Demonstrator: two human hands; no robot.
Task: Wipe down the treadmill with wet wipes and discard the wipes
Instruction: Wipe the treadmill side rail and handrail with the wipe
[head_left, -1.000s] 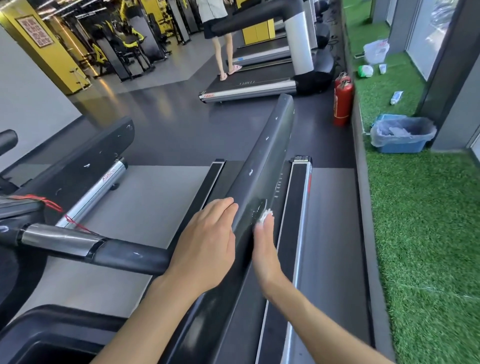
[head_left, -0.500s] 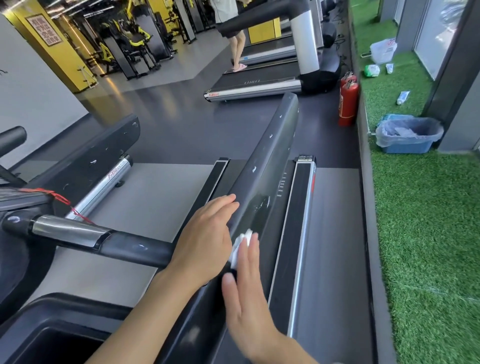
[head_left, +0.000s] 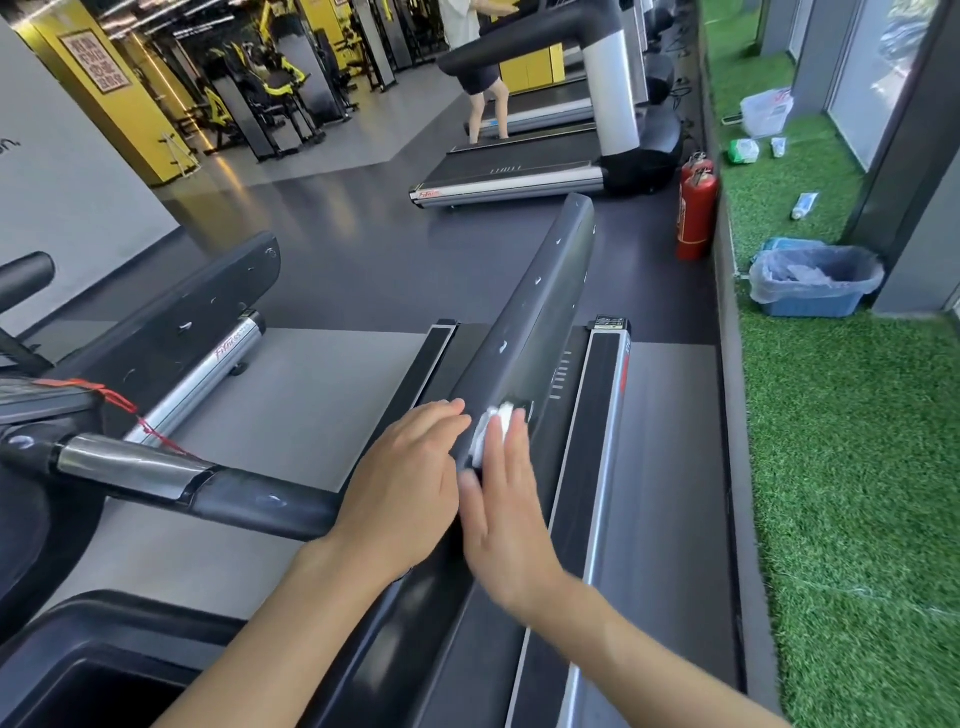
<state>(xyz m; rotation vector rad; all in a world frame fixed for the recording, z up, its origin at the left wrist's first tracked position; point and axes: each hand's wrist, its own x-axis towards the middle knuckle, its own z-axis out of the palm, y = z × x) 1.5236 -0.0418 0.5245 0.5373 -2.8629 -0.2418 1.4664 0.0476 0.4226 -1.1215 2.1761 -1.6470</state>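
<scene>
The person stands at the treadmill (head_left: 605, 405) and both hands are on its long dark handrail (head_left: 540, 312), which runs from the bottom of the view away towards the floor behind.

The right hand (head_left: 506, 514) lies flat on the right face of the handrail. Its fingers (head_left: 511, 441) are straight and close together, and they press a white wet wipe (head_left: 491, 434) against the surface. The wipe is crumpled; it shows only at the fingertips and along the left side of the hand, the rest is hidden under the palm. The hand is a little blurred.

The left hand (head_left: 410, 483) rests on the upper left edge of the same handrail, just beside the right hand. Its fingers (head_left: 436, 415) are relaxed, almost straight, and hold nothing.

On the right, on a strip of artificial grass (head_left: 852, 467), stands a blue bin (head_left: 810, 306) lined with a clear bag, with some white pieces inside. It is well apart from the hands. Two red fire extinguishers (head_left: 697, 213) stand on the floor at the edge of the grass. Farther back a second person (head_left: 485, 98) stands on another treadmill (head_left: 509, 179).
</scene>
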